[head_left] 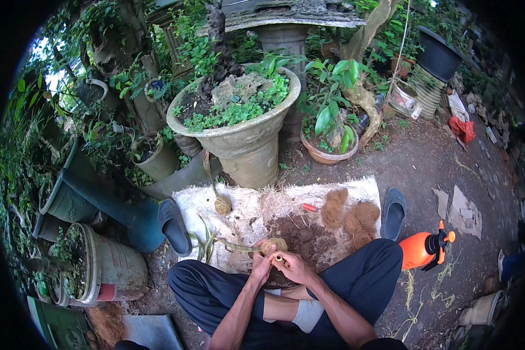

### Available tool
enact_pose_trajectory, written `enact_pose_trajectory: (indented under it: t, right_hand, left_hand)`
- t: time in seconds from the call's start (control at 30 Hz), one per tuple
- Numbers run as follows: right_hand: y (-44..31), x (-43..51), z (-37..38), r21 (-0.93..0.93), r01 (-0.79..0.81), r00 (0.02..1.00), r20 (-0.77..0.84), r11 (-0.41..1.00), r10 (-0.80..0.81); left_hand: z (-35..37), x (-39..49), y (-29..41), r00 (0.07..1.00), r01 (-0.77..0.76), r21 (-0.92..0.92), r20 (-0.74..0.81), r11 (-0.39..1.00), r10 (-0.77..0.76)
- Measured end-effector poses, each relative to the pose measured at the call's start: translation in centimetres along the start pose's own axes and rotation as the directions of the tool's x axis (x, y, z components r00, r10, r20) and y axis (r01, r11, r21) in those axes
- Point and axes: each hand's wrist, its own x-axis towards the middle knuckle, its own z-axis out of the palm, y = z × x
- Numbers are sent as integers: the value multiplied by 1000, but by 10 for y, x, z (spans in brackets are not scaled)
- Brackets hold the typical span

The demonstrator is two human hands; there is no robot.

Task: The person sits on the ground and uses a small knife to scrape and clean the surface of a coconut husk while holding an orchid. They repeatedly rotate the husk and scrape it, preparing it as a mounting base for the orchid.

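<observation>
My left hand (260,265) is wrapped around a fibre-covered plant ball (276,244), from which a long leaf (238,246) stretches to the left. Close against it, the fingers of my right hand (294,267) grip a small spool (279,258) with a pale yellow rim; most of it is hidden. A loose plant with striped leaves (208,246) lies left of my hands. Farther off on the white woven sack (245,205) rests another string-wrapped ball (222,205) with a leaf. Dark soil (299,236) is spread just beyond my hands.
Brown coir fibre clumps (361,218) and a red-handled tool (309,208) lie on the sack. Slippers (393,213) flank it. An orange spray bottle (418,250) stands right of my knee. A large planter (249,148) rises behind, and a bucket (118,262) leans at left.
</observation>
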Motion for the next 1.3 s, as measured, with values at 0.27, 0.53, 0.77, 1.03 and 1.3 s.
enact_pose_trajectory:
  t: [0.27, 0.53, 0.77, 1.03, 1.3]
  right_hand:
    - [-14, -1, -1, -35, 52, 996, 73, 998, -50]
    - [6, -1, 9, 171, -30, 992, 129, 985, 8]
    - [24, 2, 5, 551, -421, 899, 361, 721, 250]
    - [23, 2, -7, 710, -623, 770, 480, 330, 421]
    - [44, 1, -10, 772, -635, 733, 587, 36, 343]
  left_hand:
    - [-7, 8, 1, 1000, 9, -188, -21, 982, -13]
    - [-7, 2, 14, 991, 127, -294, 5, 947, -131]
    - [-10, 1, 16, 987, 148, -196, 84, 969, -133]
    - [-12, 2, 16, 941, 296, -293, 253, 909, -224]
    - [-2, -5, 16, 944, 207, -211, 299, 955, -139]
